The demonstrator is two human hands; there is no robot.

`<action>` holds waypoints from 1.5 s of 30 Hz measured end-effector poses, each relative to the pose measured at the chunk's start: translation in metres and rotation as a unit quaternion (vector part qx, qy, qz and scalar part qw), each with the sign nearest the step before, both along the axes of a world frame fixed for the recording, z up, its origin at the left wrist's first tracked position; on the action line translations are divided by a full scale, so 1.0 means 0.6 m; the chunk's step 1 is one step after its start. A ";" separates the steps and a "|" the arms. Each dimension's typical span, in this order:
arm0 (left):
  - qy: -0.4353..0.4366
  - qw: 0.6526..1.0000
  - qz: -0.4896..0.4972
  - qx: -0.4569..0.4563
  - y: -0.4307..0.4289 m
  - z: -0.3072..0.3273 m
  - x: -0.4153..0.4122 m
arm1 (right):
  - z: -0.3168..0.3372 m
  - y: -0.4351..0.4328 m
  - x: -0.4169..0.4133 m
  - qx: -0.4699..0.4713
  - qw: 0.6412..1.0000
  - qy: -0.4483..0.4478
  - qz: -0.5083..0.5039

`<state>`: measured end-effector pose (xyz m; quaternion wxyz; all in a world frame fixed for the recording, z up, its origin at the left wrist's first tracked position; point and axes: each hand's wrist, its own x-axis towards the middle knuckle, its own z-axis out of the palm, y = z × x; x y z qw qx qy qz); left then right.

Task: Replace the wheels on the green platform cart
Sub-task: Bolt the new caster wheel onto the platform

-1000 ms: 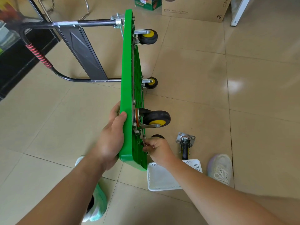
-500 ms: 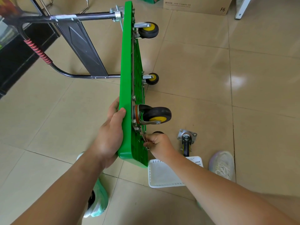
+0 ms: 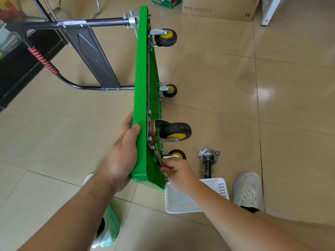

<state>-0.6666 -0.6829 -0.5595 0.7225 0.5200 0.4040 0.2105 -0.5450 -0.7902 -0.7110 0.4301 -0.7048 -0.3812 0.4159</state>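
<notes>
A: head view. Where's the cart?
B: green platform cart (image 3: 140, 98) stands on its long edge on the tile floor (image 3: 226, 78), underside facing the right-hand side. Black handle (image 3: 76, 24) sticks out beyond the left hand, at the end away from the person.

A: hands?
B: left hand (image 3: 123, 156) grips the upper edge of the deck near the close corner, thumb over the rim, fingers behind the deck. Right hand (image 3: 178, 172) is curled round the end of a slim metal wrench (image 3: 156, 154). The wrench's far end sits at a bolt on the underside, just above that hand.

A: wheels?
B: four on the deck.
- swivel caster (image 3: 175, 132): black tyre, yellow hub, just above the right hand.
- low caster (image 3: 176, 154): right at the right hand's knuckles, partly hidden by them.
- small caster (image 3: 165, 37): by the handle hinge, well beyond both hands.
- second small caster (image 3: 169, 91): lower on that same end.

A: loose parts?
B: loose caster (image 3: 208, 161) lies on the floor just right of the right hand, mount plate pointing away from the person. White basket (image 3: 220, 185) is on the floor under the right forearm. Can't tell what's in it.

A: rest?
B: left shoe (image 3: 107, 227) is below the left forearm and right shoe (image 3: 247, 190) is right of the basket. Cardboard box (image 3: 217, 6) is far beyond the right hand.
</notes>
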 end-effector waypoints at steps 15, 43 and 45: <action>0.007 1.000 -0.003 0.013 0.003 -0.002 0.002 | 0.033 -0.040 -0.043 0.017 0.962 0.250 -0.107; 0.016 1.000 -0.007 -0.001 0.006 -0.003 0.001 | 0.057 -0.084 -0.055 -0.044 0.943 0.303 -0.128; 0.011 1.000 -0.010 -0.002 0.007 -0.005 0.001 | 0.048 -0.069 -0.044 -0.028 0.944 0.304 -0.125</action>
